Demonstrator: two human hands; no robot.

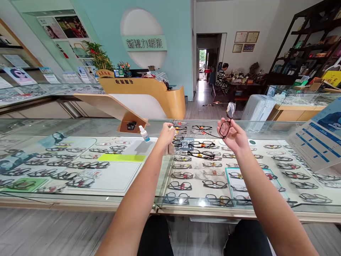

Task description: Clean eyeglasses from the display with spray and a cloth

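Note:
Raised over the glass counter (157,170), my right hand (236,137) grips a pair of dark-rimmed eyeglasses (225,128) by one rim, with the other lens and the temples sticking out. My left hand (166,135) is closed low above the glass top. A small pale bit shows at its fingertips, too unclear to name. To its left stands a white spray bottle (144,133) with a blue label. Rows of eyeglasses (182,175) lie beneath the glass around and below both hands.
A tilted wooden stand (121,110) is left of the bottle on the counter. A printed sign (317,142) leans at the right. Beyond are a yellow-wood cashier desk (144,87), a silver suitcase (258,112) and a seated person (222,79) by a far table.

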